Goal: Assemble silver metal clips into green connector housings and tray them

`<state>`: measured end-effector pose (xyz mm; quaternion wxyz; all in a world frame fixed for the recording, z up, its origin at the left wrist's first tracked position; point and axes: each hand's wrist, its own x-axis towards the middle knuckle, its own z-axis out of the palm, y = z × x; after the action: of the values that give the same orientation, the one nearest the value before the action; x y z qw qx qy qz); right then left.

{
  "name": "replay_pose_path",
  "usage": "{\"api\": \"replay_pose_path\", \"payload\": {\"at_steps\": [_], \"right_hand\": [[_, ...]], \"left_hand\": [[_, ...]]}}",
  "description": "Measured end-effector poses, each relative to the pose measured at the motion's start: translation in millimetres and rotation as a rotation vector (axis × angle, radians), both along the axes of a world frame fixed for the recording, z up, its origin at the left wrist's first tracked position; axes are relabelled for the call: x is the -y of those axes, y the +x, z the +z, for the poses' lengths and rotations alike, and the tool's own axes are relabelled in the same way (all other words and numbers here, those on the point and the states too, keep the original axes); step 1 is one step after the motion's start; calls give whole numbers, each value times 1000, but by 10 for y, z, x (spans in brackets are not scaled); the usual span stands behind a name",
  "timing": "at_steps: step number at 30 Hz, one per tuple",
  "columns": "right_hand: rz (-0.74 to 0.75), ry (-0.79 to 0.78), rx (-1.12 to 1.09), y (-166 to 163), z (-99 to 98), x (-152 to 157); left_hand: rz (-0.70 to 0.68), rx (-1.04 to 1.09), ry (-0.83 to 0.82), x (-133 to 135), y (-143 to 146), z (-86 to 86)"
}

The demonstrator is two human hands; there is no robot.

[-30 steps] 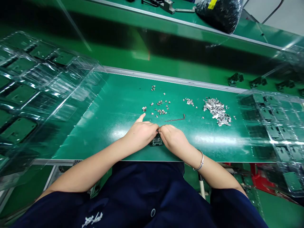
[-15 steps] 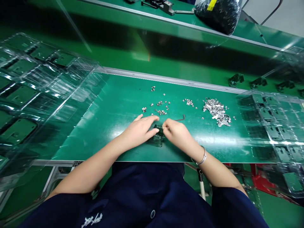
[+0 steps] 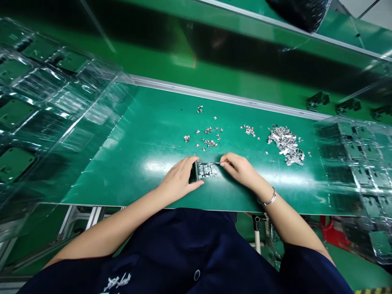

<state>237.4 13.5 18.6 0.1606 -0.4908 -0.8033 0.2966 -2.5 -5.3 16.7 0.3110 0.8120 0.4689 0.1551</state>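
Observation:
A small dark part with silver metal fittings (image 3: 204, 170) lies on the green bench mat (image 3: 147, 151), close to the front edge. My left hand (image 3: 180, 177) grips its left end between thumb and fingers. My right hand (image 3: 240, 169), with a silver bracelet at the wrist, is closed in a pinch on a thin metal hex key (image 3: 217, 163). The key's tip touches the right side of the part.
Small silver pieces (image 3: 208, 136) lie scattered behind my hands, with a bigger heap (image 3: 286, 143) to the right. Stacks of clear plastic trays stand at the left (image 3: 45, 106) and the right (image 3: 358, 163). A raised green shelf (image 3: 245, 32) runs across the back.
My right hand picked the hex key off the mat and brought its tip to the part. My left hand shifted to the part's left end. The view tilted down.

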Motion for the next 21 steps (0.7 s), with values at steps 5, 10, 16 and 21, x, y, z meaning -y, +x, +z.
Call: {"api": "replay_pose_path", "payload": {"at_steps": [5,10,16,21], "right_hand": [[62,-56,41,-72,4,107],[54,-105,182,-140,57,46],[138,-239,-76,-8,67,-6],[173,-194,18,-17,85,25]], "left_hand": [[-21,18,-22,-33,-45,-3],[-36,20,-3,-28,-37,-12],[-51,17,13,-34,-55,-26],[-50,4,13,-28,-52,-20]]}}
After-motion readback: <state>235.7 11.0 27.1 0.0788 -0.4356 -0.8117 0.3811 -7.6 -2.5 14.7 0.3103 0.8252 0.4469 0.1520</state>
